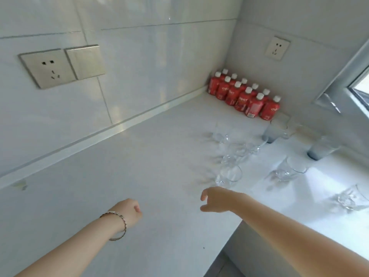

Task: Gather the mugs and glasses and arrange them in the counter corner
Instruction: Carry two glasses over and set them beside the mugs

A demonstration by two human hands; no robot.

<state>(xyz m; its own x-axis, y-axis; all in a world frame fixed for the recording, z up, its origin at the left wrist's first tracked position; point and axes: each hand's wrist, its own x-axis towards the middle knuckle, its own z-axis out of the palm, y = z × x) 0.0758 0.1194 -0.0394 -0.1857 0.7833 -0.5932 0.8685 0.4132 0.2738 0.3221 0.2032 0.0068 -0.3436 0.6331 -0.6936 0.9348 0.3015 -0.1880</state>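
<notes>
In the head view, a white tabletop [139, 176] is seen running into a corner formed by two tiled walls. The corner itself is occupied by a cluster of red bottles [244, 94] with white caps, set in two rows against the right-hand wall.

The glasses are found in front of the bottles, toward the right side of the tabletop. A clear glass [220, 132] is placed nearest the bottles, and two more clear glasses [238, 151] are grouped just beside each other below it. Another clear glass [228, 174] is set closest to the hands. Further right, two frosted grey mugs [274, 130] [322, 147] are seen upright, with a pale tumbler [304, 132] between them, too washed out to be made out clearly. A clear glass [291, 168] is located in the bright patch of light, and one more clear glass [353, 196] is seen near the right edge.

The left hand [128, 211] is held above the bare tabletop with its fingers [137, 208] curled in toward the palm, nothing being gripped; a beaded bracelet [117, 224] is worn at the wrist. The right hand [216, 199] is held just below the nearest glass, apart from it, with its fingers [204, 196] loosely bent and slightly parted, and nothing is pinched.

Two wall sockets [48, 67] [278, 47] and a blank switch plate [85, 61] are mounted on the tiles, and a window frame [351, 80] is visible at the right.
</notes>
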